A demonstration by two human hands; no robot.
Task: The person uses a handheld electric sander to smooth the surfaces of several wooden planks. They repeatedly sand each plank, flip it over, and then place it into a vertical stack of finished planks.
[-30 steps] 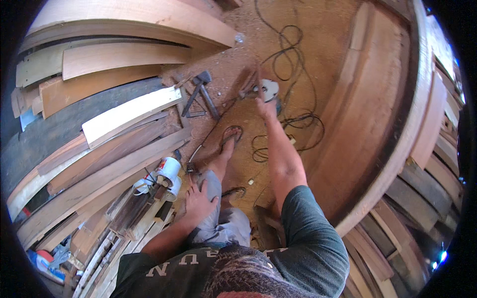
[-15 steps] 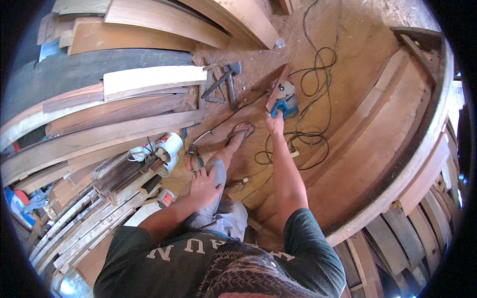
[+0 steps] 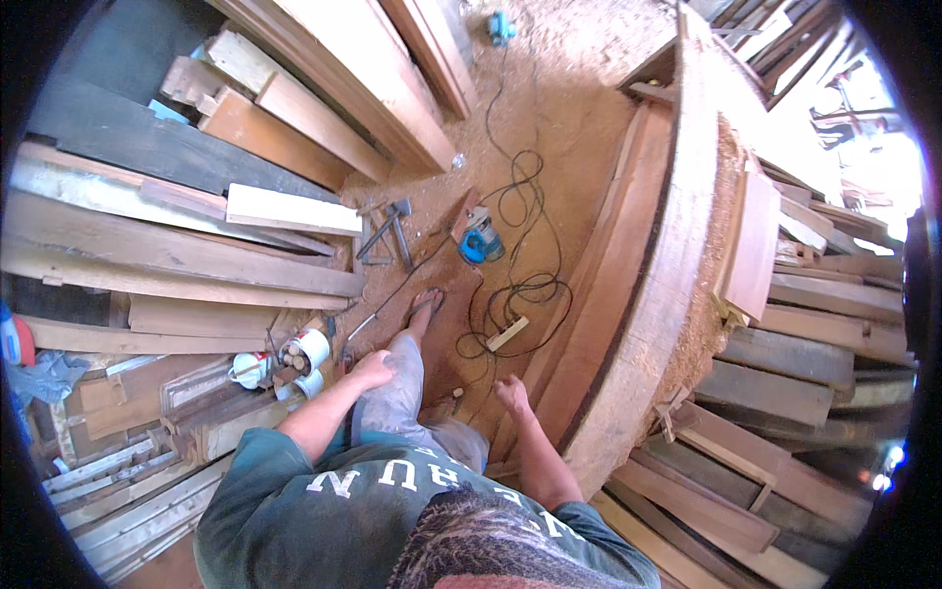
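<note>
My left hand (image 3: 375, 371) rests on the knee of my grey trousers (image 3: 400, 388), its fingers drawn in and nothing visible in them. To the right, my right hand (image 3: 511, 394) hangs loosely curled above the floor, holding nothing. Beyond both hands, a blue-and-silver corded power tool (image 3: 481, 239) sits on the dusty floor, apart from my right hand. A reddish-brown board (image 3: 458, 218) stands against its left side. Between the tool and my right hand lie loops of black cable (image 3: 538, 294) and a pale power strip (image 3: 507, 334).
Left of my leg stand white buckets (image 3: 312, 347), one holding wooden pieces. A hammer-like tool (image 3: 399, 224) lies by stacked planks (image 3: 177, 236). A long thick timber (image 3: 677, 216) runs along the right, with more boards (image 3: 795, 358) beyond. Another blue tool (image 3: 500, 29) sits far ahead.
My right hand has let go of the power tool and drawn back toward me, leaving it on the floor. My body has risen and the view has turned right. My left hand stays on my knee.
</note>
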